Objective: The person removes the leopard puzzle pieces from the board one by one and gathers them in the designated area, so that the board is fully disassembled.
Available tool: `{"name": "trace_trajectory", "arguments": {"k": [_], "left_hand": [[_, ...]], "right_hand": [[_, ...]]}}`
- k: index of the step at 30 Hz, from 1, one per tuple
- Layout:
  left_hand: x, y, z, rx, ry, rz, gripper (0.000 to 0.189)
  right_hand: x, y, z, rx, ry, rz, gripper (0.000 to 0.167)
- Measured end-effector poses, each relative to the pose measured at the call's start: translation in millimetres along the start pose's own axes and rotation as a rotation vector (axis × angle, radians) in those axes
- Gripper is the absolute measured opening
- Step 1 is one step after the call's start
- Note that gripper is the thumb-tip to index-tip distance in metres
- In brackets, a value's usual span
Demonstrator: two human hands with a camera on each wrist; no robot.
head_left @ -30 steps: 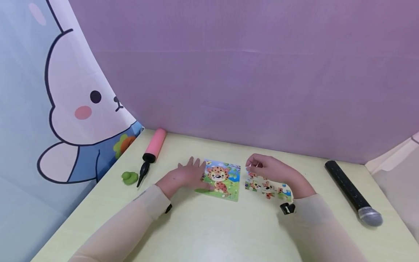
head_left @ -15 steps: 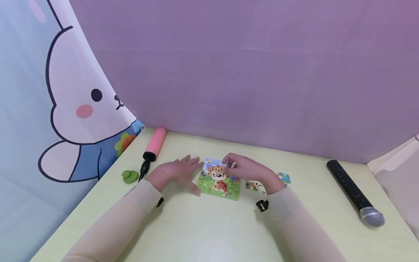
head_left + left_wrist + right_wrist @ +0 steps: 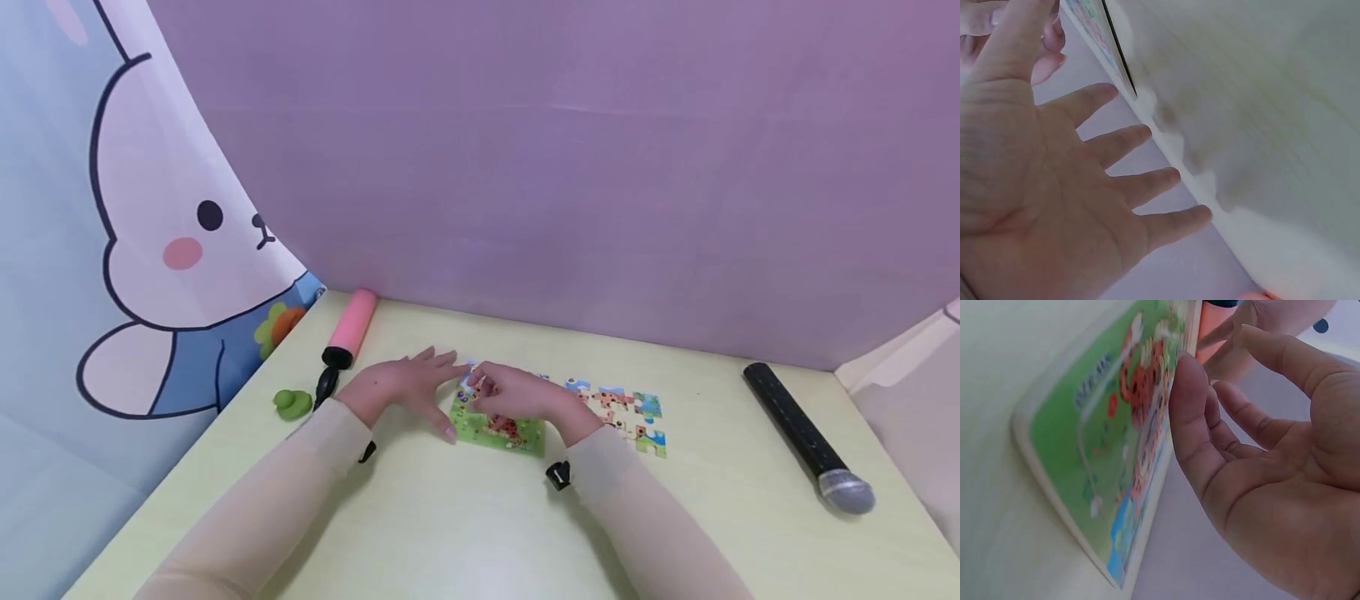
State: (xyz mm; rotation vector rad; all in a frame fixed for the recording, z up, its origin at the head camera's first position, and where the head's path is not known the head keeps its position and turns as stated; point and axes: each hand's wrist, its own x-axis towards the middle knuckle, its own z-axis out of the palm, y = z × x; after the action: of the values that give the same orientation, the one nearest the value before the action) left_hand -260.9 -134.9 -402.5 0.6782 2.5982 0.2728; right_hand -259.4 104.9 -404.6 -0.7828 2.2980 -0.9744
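Note:
My left hand (image 3: 412,386) hovers at the left edge of a leopard picture puzzle board (image 3: 480,430), its fingers spread; in the left wrist view the palm shows nothing held. My right hand (image 3: 521,395) is over the upper part of that board and hides much of the leopard. Seen from the right wrist, the bent index finger (image 3: 1188,419) has its tip right at the board's picture, while the thumb stands apart from it. No piece shows between them. Several jigsaw pieces (image 3: 651,442) with leopard and leaf prints lie right of the board, partly behind the right forearm.
A pink hand pump (image 3: 352,325) with a black nozzle lies at the back left, beside a green duck-shaped toy (image 3: 291,404). At the right lies a black microphone (image 3: 806,437). A purple cloth backdrop (image 3: 555,183) rises behind the pale table (image 3: 465,525).
My right hand has moved left from the loose pieces to over the board, uncovering more pieces. My left hand has drawn back from on top of the board to its left edge.

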Motion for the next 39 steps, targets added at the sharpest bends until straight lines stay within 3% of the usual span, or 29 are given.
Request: {"name": "trace_trajectory", "arguments": {"k": [10, 23, 39], "left_hand": [[2.3, -0.9, -1.2, -0.018, -0.017, -0.036, 0.123], [5.1, -0.2, 1.2, -0.025, -0.029, -0.049, 0.126], [2.6, 2.1, 0.5, -0.035, -0.019, -0.043, 0.125]], "right_hand": [[2.4, 5, 5, -0.019, -0.004, 0.028, 0.039], [6.4, 3, 12, -0.088, 0.012, 0.085, 0.051], [6.8, 0, 16, -0.124, 0.008, 0.074, 0.043]]}}
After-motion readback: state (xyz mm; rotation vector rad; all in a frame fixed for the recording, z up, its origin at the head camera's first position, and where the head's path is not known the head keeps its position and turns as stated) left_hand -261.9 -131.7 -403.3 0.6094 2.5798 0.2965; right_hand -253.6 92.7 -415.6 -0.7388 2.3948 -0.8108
